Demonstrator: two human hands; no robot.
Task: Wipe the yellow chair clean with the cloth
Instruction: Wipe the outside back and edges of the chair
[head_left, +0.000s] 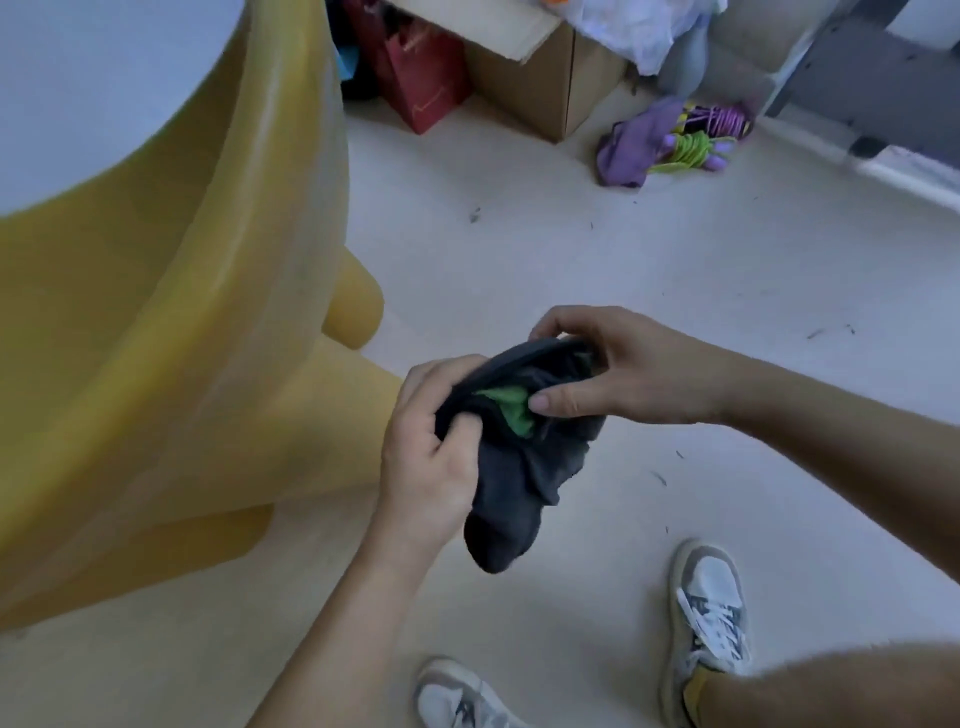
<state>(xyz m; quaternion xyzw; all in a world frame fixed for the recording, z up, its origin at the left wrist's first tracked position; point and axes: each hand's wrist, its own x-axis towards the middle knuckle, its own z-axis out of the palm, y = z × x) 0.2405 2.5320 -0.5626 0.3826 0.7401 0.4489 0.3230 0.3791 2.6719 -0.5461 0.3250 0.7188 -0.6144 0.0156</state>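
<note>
Dark grey cloth (524, 457), with a patch of green showing in its folds, hangs bunched between both hands above the pale floor (597, 249), clear of the yellow chair (171, 332) that fills the left side. Left hand (431, 447) grips its left side with curled fingers; right hand (618, 369) pinches the top edge, thumb pressed to the green patch. Two white sneakers (711, 608) stand below. A cardboard box (540, 78) sits by the far edge of the floor.
</note>
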